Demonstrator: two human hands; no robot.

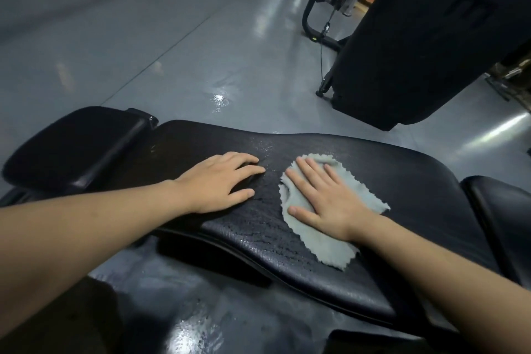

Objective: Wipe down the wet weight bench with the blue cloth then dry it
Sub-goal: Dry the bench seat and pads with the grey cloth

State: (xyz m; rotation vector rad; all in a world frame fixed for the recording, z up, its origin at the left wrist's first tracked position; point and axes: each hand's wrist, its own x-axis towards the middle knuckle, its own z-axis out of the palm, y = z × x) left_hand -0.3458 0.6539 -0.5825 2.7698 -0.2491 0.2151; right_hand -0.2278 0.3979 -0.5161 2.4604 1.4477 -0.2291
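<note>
A black padded weight bench [402,181] runs across the view, its cracked surface glistening with water drops near the middle. A pale blue-grey cloth [324,244] with zigzag edges lies spread flat on the pad. My right hand [324,195] presses flat on the cloth, fingers spread and pointing to the upper left. My left hand [221,181] rests palm down on the bare pad just left of the cloth, fingers apart, holding nothing.
A separate black pad [71,146] adjoins the bench at the left, another [502,204] at the right. A dark machine [416,52] and a curved black frame [313,8] stand behind. The grey floor [143,37] has a wet patch [219,99].
</note>
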